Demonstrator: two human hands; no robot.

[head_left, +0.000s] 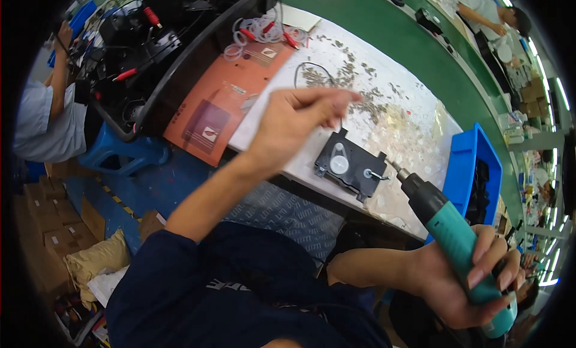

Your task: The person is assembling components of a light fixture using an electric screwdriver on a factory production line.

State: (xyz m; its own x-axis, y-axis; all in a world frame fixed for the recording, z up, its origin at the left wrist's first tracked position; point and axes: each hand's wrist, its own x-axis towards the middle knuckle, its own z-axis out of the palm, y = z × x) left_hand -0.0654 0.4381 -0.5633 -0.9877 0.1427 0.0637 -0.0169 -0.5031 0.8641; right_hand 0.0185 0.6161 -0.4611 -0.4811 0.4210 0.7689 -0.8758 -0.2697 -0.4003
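Observation:
My right hand (474, 279) grips a teal and black electric screwdriver (450, 228), its bit pointing up-left toward a black plastic housing (351, 165) with a white gear, which lies on the white worktop (360, 60). My left hand (297, 123) hovers above the worktop just left of the housing, fingers pinched together as if on something tiny; whether anything is between them cannot be made out. A heap of small screws (345, 78) lies scattered behind the left hand.
A blue bin (465, 168) with black parts stands right of the housing. An orange sheet (225, 102) and clear tubing rings (258, 30) lie to the left. A green conveyor belt (384, 30) runs behind. Other people work at far left and top right.

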